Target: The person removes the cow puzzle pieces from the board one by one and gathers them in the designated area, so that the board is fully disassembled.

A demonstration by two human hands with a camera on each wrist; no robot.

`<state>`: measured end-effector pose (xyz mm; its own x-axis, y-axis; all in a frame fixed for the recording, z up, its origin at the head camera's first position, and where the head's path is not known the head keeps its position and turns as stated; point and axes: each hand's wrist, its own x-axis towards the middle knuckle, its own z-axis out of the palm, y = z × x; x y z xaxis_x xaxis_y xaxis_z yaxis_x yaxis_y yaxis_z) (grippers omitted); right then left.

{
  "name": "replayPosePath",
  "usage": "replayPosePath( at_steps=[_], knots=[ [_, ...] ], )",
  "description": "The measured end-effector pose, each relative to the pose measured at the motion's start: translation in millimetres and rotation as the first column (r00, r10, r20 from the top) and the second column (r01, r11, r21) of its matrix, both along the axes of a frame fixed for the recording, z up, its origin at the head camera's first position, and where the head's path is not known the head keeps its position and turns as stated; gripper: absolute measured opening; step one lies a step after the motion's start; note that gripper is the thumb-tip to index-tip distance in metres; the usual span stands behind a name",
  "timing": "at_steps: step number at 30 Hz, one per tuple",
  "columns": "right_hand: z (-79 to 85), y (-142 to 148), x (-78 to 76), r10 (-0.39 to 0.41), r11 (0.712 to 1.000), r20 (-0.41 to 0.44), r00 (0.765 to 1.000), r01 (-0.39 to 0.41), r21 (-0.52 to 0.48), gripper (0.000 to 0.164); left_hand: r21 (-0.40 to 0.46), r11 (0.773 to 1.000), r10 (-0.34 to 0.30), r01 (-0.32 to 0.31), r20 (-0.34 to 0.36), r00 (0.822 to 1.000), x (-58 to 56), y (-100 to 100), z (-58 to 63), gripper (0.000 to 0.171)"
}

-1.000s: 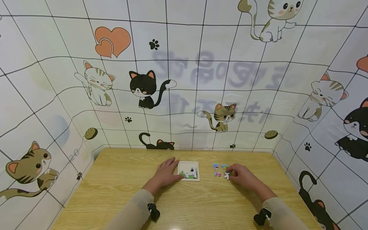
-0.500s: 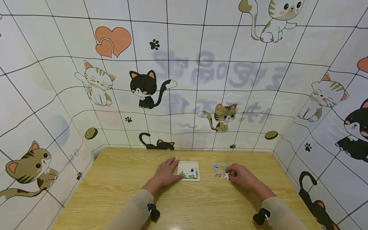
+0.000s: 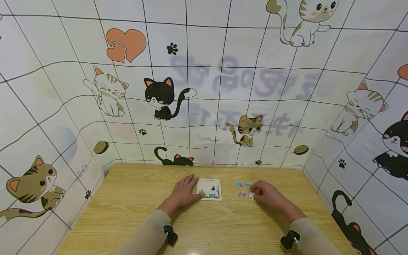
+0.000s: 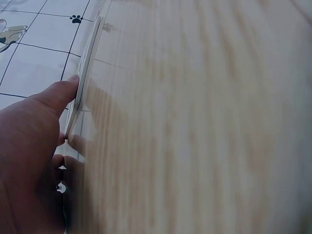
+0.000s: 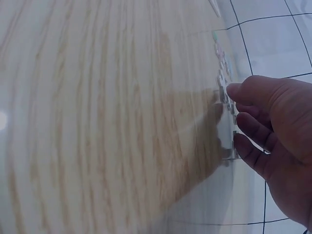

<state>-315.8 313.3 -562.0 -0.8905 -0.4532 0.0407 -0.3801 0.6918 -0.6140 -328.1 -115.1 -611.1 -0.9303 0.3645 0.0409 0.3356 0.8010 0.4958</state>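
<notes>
Resting at the left side of a puzzle board [image 3: 208,183] is my left hand [image 3: 183,192], its fingers extended along the side and the thumb on the lower left corner. The left wrist view shows that thumb [image 4: 66,92] on the edge of the thin board. The board is a white-framed square with a partly filled picture of green and black-and-white pieces. To its right, my right hand [image 3: 269,194] pinches a pale puzzle piece [image 3: 251,195] between thumb and index finger. In the right wrist view the thumb [image 5: 239,91] is low at the pieces, close over the table.
Beside the pinched piece lie a pink piece [image 3: 242,193], a blue-and-red piece [image 3: 239,185] and a blue-green piece [image 3: 248,185]. The wooden table [image 3: 204,226] meets a cat-patterned cloth wall [image 3: 204,106] at the back and both sides.
Both hands, the board and the pieces stay in place. Only the head view shifts very slightly.
</notes>
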Motion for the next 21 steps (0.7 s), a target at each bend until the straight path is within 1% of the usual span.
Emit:
replayPosePath(
  at_steps=[3, 6, 12, 16, 20, 21],
  knots=[
    [1.4, -1.8, -0.2, -0.036, 0.999, 0.025, 0.999, 0.037, -0.027, 0.025, 0.006, 1.000, 0.001, -0.001, -0.004, 1.000, -2.1, -0.5, -2.9, 0.094],
    [2.4, -4.0, -1.3, -0.054, 0.997, 0.031, 0.998, 0.056, -0.051, 0.025, 0.014, 1.000, 0.003, -0.003, -0.004, 1.000, -3.5, -0.8, -5.9, 0.092],
    [7.5, -9.9, -2.0, -0.049, 0.996, -0.012, 0.999, 0.048, -0.074, 0.024, 0.031, 1.000, -0.002, 0.002, -0.006, 1.000, -2.3, -1.0, -5.4, 0.093],
    [11.9, -15.0, -2.0, -0.055, 0.995, -0.008, 0.998, 0.054, -0.080, 0.024, 0.026, 1.000, 0.002, -0.001, -0.008, 1.000, -1.2, -0.5, -4.2, 0.093],
    [15.6, -22.9, -2.3, -0.037, 0.996, -0.014, 0.999, 0.036, -0.076, 0.022, 0.011, 1.000, 0.007, -0.007, -0.005, 1.000, -0.1, 0.3, -2.2, 0.092],
    [16.6, -25.7, -2.4, -0.030, 0.997, -0.017, 0.999, 0.028, -0.075, 0.022, 0.008, 1.000, 0.007, -0.007, -0.009, 1.000, 0.9, 0.7, 0.1, 0.093]
  ],
)
